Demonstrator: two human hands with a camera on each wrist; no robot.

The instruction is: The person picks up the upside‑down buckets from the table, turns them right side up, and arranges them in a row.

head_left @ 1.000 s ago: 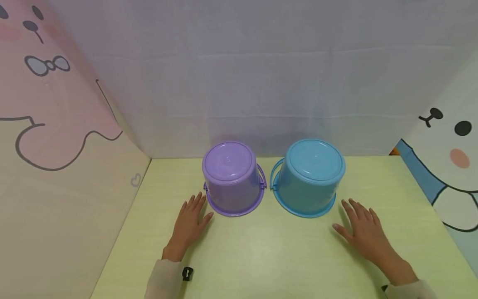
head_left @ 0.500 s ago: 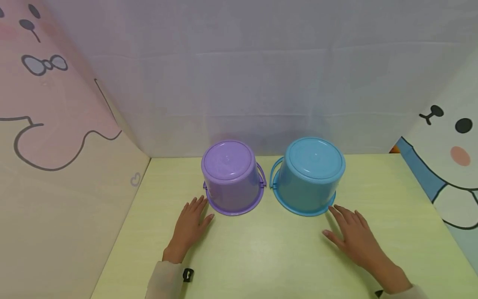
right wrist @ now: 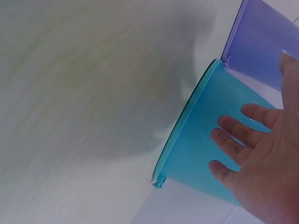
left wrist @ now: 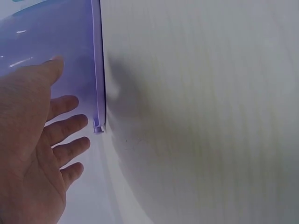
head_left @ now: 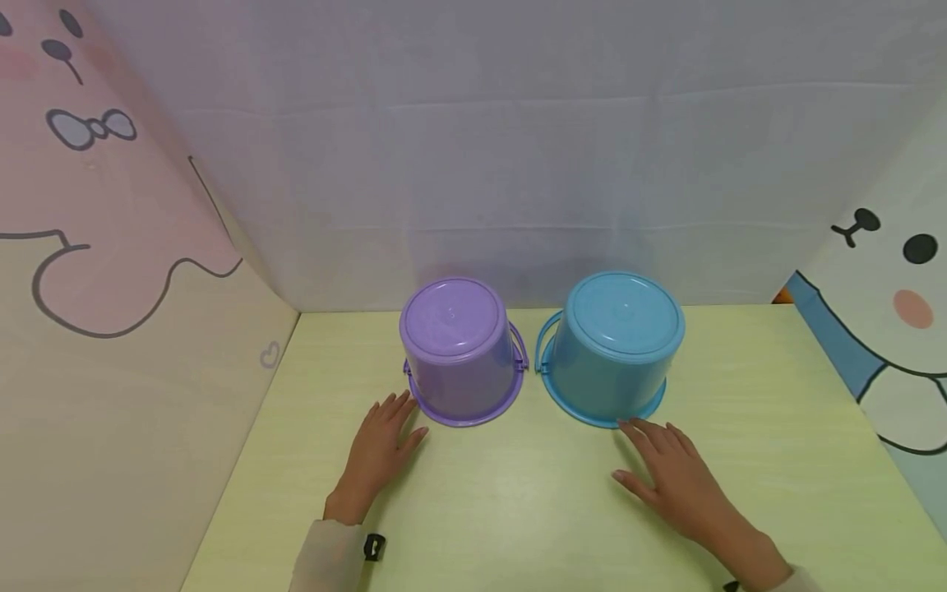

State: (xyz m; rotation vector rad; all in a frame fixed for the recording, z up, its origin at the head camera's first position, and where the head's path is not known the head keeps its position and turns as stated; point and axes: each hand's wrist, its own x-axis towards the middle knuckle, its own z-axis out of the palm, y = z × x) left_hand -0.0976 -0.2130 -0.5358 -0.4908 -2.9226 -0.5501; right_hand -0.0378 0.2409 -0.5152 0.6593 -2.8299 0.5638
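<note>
A purple bucket (head_left: 455, 353) stands upside down on the table, its handle (head_left: 520, 347) hanging at its right side. Just right of it is a slightly larger blue bucket (head_left: 617, 349), also bottom up. My left hand (head_left: 377, 448) is near the purple bucket's lower left rim, fingers spread and holding nothing; the left wrist view shows the fingers (left wrist: 67, 128) in front of its wall (left wrist: 70, 42). In front of the blue bucket my right hand (head_left: 673, 477) hovers with relaxed, parted fingers (right wrist: 238, 135), nothing in them. Whatever is under the buckets is hidden.
The pale yellow-green table (head_left: 503, 510) meets a grey-white cloth backdrop (head_left: 518, 164) right behind the buckets. Printed panels with cartoon animals flank it, a pink one (head_left: 133, 189) on the left and a white one (head_left: 880, 312) on the right.
My right hand has moved left and slightly nearer me, from the blue bucket's right side to its front. My left hand has barely shifted. Both buckets stay where they were.
</note>
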